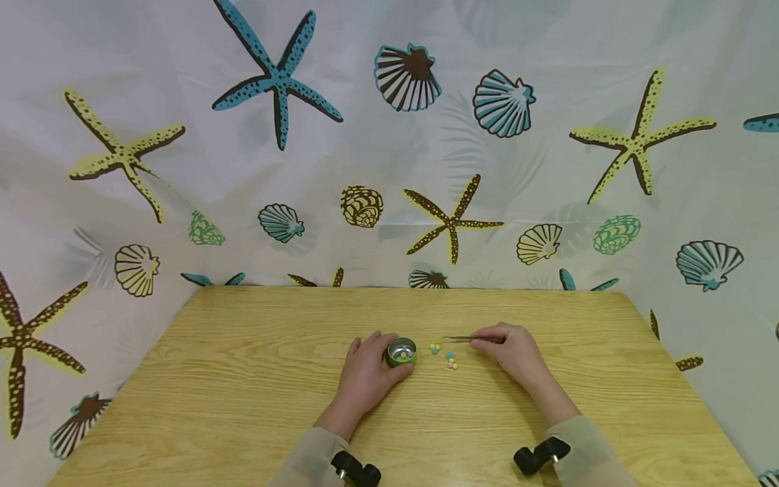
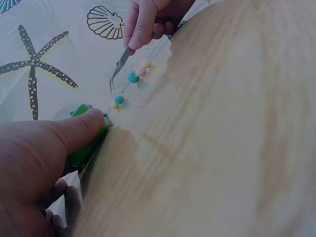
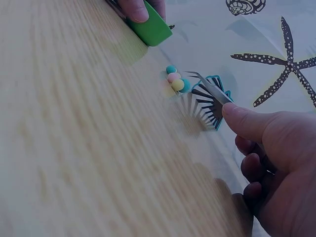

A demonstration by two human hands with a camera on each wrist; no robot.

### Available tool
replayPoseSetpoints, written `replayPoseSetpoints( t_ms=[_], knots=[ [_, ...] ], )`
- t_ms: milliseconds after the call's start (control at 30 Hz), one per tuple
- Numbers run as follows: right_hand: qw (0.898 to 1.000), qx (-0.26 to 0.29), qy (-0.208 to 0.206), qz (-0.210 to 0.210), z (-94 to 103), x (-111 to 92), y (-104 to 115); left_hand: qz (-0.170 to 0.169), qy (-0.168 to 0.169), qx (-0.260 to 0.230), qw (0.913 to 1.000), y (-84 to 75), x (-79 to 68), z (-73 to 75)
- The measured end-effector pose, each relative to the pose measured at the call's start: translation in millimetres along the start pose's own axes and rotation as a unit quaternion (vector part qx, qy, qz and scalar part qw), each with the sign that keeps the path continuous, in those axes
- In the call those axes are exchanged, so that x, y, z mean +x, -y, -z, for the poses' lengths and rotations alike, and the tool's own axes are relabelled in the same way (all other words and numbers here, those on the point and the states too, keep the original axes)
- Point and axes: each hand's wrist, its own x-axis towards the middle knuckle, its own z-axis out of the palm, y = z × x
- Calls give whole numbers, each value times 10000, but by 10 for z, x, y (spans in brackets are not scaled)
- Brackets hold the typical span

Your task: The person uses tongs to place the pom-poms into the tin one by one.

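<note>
My left hand curls round a small green tin standing on the table, thumb at its near side and fingers at its far side. A few small beads lie inside its silvery bowl. In my right hand I pinch metal tweezers between thumb and finger, their thin bent tips pointing left. Those tips hover near several loose beads, among them a blue bead, a pink bead and a yellow bead. Between the tweezer tips, parted in the right wrist view, no bead shows.
The wooden table reaches back to a white cloth printed with starfish and shells, which also hangs along both sides. Black camera mounts sit on both sleeves.
</note>
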Motion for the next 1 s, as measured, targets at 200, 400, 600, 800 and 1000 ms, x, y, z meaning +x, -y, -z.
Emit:
replayPoseSetpoints(
  t_ms=[200, 400, 600, 800, 1000],
  knots=[
    [10000, 27, 3, -62, -16, 6, -28, 39, 18, -29, 10000, -13, 3, 0],
    [10000, -48, -10, -46, -34, 29, -56, 65, 11, -4, 10000, -14, 1, -1],
    [9999, -88, 60, -9, -31, 26, -71, 97, 26, -10, 9999, -18, -2, 1],
    [9999, -60, 141, -12, -28, 20, -61, 94, 12, -36, 9999, -32, -6, 9],
    [9998, -140, 166, 14, -35, 22, -54, 78, -1, -61, 10000, -29, -1, 10]
  ],
)
